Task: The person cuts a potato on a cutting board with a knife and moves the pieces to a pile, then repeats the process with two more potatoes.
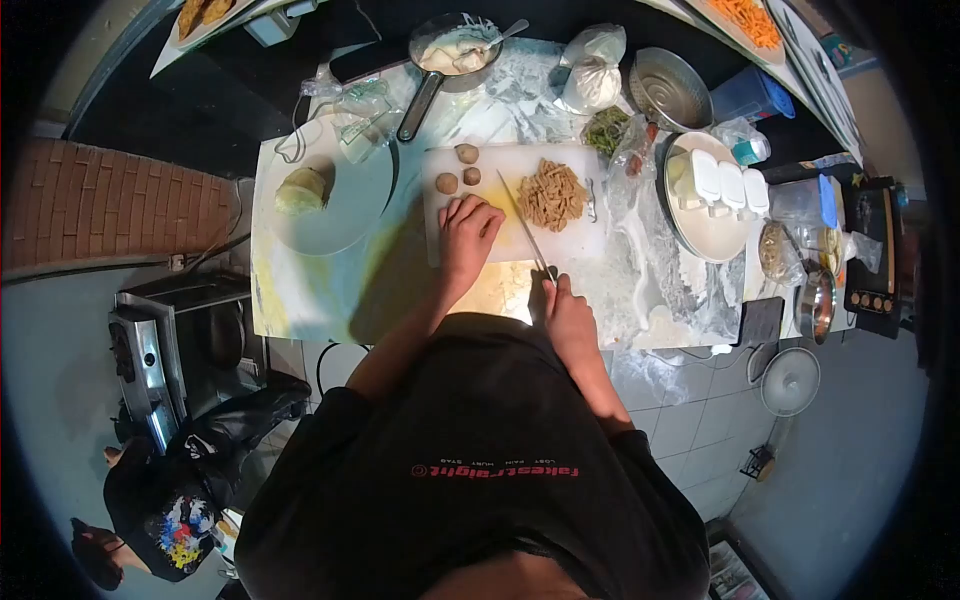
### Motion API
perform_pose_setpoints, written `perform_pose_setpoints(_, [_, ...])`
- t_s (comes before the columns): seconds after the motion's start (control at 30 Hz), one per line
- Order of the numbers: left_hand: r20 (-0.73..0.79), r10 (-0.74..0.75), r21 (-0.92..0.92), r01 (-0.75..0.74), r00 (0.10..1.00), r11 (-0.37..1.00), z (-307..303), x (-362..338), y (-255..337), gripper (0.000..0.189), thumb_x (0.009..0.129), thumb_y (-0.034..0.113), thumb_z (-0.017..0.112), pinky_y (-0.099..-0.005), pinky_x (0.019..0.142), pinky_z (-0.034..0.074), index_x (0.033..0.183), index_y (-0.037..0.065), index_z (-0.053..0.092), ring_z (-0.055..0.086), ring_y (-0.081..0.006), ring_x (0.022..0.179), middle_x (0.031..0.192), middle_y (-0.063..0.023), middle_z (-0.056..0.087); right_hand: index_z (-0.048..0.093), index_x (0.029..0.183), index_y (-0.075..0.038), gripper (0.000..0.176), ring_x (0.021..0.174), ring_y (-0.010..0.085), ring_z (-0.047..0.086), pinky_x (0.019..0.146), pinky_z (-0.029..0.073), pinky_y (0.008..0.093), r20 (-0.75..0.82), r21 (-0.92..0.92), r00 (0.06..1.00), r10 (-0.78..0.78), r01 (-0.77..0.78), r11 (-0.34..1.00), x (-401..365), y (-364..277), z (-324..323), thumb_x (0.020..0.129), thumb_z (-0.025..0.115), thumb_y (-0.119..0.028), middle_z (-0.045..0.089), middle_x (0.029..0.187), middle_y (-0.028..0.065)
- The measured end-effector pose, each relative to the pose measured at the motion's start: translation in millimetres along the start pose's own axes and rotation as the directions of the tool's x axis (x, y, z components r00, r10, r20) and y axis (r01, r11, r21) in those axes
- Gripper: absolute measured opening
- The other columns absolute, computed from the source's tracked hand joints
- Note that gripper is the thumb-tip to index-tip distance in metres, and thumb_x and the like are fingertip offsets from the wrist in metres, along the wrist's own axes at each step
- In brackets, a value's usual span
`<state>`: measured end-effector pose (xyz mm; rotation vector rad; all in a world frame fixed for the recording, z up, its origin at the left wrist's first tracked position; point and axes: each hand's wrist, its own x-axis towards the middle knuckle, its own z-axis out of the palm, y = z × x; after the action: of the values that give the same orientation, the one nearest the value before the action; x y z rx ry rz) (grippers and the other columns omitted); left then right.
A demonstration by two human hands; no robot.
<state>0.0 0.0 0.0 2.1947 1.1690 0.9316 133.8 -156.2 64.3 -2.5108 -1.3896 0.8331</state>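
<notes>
My right hand (570,318) grips the handle of a kitchen knife (523,220), its long blade pointing away across a white cutting board (590,245). Curled on the board left of the blade, my left hand (470,232) has its fingers drawn together; whatever is beneath them is hidden. Just beyond those fingers lie several brown balls that look like meatballs (446,183), one of them (466,153) further off. To the right of the blade sits a heap of cut brown strips (553,195).
A pan with white paste (455,55) stands at the back. On the left, a large round plate (300,235) carries a cabbage piece (300,190). To the right are a plate with white-lidded containers (715,245) and a metal bowl (670,88). Another person (170,490) is at lower left.
</notes>
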Motion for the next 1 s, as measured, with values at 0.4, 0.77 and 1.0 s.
perform_pose_setpoints(0.4, [-0.059, -0.051, -0.202, 0.039, 0.997, 0.979, -9, 1, -9, 0.013, 0.084, 0.007, 0.07, -0.0424, 0.087, 0.042, 0.095, 0.01, 0.064, 0.059, -0.0297, 0.097, 0.095, -0.0059, 0.064, 0.051, 0.111, 0.001, 0.039, 0.076, 0.0541, 0.063, 0.066, 0.051, 0.0604, 0.023, 0.164, 0.999, -0.032, 0.028, 0.986, -13, -1, 1, 0.107, 0.039, -0.036, 0.065, 0.078, 0.0331])
perform_pose_setpoints(0.77, [0.009, 0.108, -0.029, -0.108, 0.994, 0.994, -27, -11, -22, 0.018, 0.079, 0.011, 0.076, -0.0417, 0.088, 0.041, 0.094, 0.012, 0.066, 0.055, -0.0283, 0.101, 0.103, -0.0049, 0.058, 0.054, 0.107, 0.0, 0.04, 0.075, 0.0552, 0.061, 0.064, 0.048, 0.0611, -0.046, 0.164, 0.998, -0.031, 0.039, 0.986, -9, 9, 1, 0.107, 0.04, -0.037, 0.061, 0.071, 0.0345])
perform_pose_setpoints(1.0, [-0.075, 0.118, 0.04, -0.115, 0.99, 0.993, -19, -3, -5, 0.014, 0.079, 0.012, 0.075, -0.0416, 0.088, 0.041, 0.091, 0.013, 0.068, 0.055, -0.0265, 0.098, 0.098, -0.0034, 0.059, 0.053, 0.11, 0.002, 0.04, 0.075, 0.0539, 0.063, 0.064, 0.051, 0.0609, -0.008, 0.182, 0.998, -0.055, 0.056, 0.982, -16, 11, 7, 0.107, 0.041, -0.035, 0.064, 0.075, 0.0329])
